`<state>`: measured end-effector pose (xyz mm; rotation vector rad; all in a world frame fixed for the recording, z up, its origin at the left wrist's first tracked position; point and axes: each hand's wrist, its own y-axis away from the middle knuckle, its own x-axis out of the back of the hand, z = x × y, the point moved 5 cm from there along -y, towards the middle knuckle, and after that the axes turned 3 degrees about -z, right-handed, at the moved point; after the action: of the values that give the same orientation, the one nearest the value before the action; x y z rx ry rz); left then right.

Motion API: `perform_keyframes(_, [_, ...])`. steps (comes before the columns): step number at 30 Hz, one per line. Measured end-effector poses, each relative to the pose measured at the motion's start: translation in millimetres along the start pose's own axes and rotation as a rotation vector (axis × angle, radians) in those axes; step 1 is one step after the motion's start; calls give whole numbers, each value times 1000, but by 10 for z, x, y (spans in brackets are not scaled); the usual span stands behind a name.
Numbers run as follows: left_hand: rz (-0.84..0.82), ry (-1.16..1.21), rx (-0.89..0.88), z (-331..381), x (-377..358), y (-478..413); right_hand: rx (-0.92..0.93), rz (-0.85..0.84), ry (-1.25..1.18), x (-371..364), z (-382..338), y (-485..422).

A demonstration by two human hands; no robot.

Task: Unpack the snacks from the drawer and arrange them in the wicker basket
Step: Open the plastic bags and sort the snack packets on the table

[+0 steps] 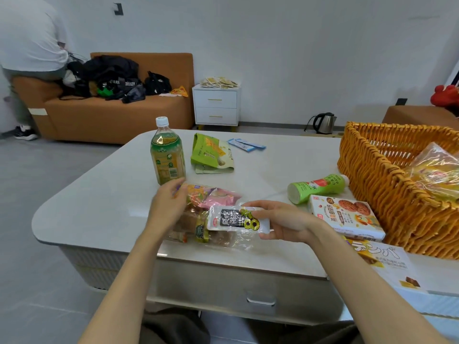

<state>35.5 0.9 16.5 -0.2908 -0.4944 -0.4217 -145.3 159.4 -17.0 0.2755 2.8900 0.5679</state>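
My right hand [283, 220] grips a small white and black snack packet [237, 219] just above the table. My left hand [169, 204] rests on a heap of clear-wrapped snack packs [208, 212], fingers curled round its left end. The wicker basket [377, 184] stands at the right with a clear yellow snack bag [437, 170] inside. A green bottle [318, 187] lies on its side beside the basket. A biscuit box [347, 217] lies in front of it. The table drawer [260, 289] below looks closed.
A tea bottle [167, 152] stands upright behind my left hand. A green pouch [212, 153] and blue sachets [246, 144] lie further back. A white box [387, 264] sits at the table's right front corner. Another person stands by the sofa [111, 112] at far left.
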Motion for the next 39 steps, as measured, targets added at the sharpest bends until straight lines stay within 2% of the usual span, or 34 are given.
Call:
perform_keyframes(2, [42, -11, 72, -138, 85, -48, 14, -57, -84, -102, -9, -42])
perform_keyframes(5, [-11, 15, 152, -291, 76, -130, 41, -96, -223, -277, 2, -138])
perform_keyframes(8, [-84, 41, 196, -380, 28, -168, 49, -98, -195, -374, 68, -235])
perform_keyframes(11, [-122, 41, 213, -383, -10, -178, 62, 90, 36, -247, 112, -249])
perform_keyframes(13, [-125, 46, 216, -359, -19, -180, 49, 210, 75, -133, 133, -256])
perform_keyframes(18, [-123, 50, 222, -375, -21, -177, 29, 270, -384, -155, 141, -302])
perform_keyframes(20, [-123, 65, 221, -382, -22, -168, 58, 290, -306, -176, 115, -329])
perform_keyframes(23, [-126, 85, 223, -387, -23, -159, 122, 228, -122, -318, 41, -382])
perform_keyframes(27, [-126, 94, 230, -406, 4, -162, 116, 85, -124, -416, -41, -430])
perform_keyframes(29, [-123, 102, 226, -417, 7, -167, 89, 149, -62, -348, -26, -453])
perform_keyframes(31, [-116, 97, 217, -414, 5, -167, 81, 290, 15, -300, 12, -484])
perform_keyframes(34, [-113, 58, 199, -415, -9, -183, 131, 435, 80, -405, -14, -492])
perform_keyframes(37, [-141, -3, 171, -394, -55, -163, 193, 470, 49, -482, -35, -534])
perform_keyframes(39, [-163, -103, 111, -341, -112, -118, 155, 442, 62, -451, -30, -523])
